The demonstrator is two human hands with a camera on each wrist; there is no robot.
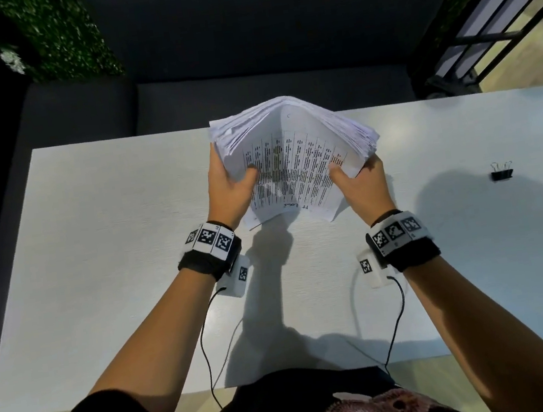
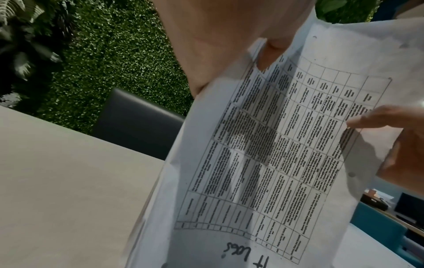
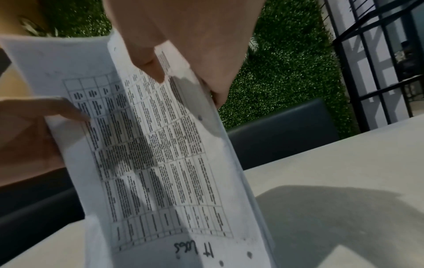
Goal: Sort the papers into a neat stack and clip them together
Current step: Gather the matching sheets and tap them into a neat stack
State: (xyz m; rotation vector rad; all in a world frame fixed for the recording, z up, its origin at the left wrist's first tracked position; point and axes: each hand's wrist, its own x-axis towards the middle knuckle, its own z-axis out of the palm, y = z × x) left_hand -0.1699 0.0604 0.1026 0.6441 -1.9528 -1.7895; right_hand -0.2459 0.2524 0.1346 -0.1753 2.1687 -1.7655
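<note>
A thick stack of white papers (image 1: pixel 294 154) with a printed table on its top sheet is held up off the white table (image 1: pixel 115 261), bowed upward in the middle, its sheet edges fanned unevenly. My left hand (image 1: pixel 229 183) grips its left edge, thumb on the top sheet. My right hand (image 1: pixel 360 180) grips the right edge the same way. The left wrist view shows the papers (image 2: pixel 275 154) close up with my left hand (image 2: pixel 229 45) above; the right wrist view shows the papers (image 3: pixel 160 154) under my right hand (image 3: pixel 183 45). A black binder clip (image 1: pixel 501 171) lies on the table at the far right.
A dark sofa (image 1: pixel 246 81) runs along the table's far edge. A green leafy wall (image 1: pixel 61 33) stands behind it at left, a black metal frame (image 1: pixel 497 13) at right. Cables (image 1: pixel 207 335) trail from my wrist cameras across the near table.
</note>
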